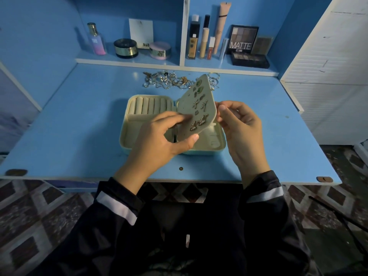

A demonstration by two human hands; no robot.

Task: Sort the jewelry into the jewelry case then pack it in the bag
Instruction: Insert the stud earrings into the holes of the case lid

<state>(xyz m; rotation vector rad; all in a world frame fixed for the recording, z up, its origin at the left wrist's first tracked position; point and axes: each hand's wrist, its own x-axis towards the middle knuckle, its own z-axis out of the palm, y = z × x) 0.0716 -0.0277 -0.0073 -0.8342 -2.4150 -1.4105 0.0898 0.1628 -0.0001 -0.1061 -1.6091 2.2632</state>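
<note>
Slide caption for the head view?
Left hand and right hand hold earring panel over open jewelry case; loose jewelry behind.

Jewelry pile point(175, 80) behind open case point(147, 114)

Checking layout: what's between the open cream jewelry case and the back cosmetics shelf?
Head view: a tangled heap of loose silver and gold jewelry on the blue desk.

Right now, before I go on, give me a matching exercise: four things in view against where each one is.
Things:
1. earring panel
2. loose jewelry pile
3. jewelry case
4. perfume bottle

Places:
A. in the left shelf compartment
B. lying open on the desk
C. pinched between the left hand and the right hand
D. on the desk, behind the case

Pairs: 1-C, 2-D, 3-B, 4-A
</note>
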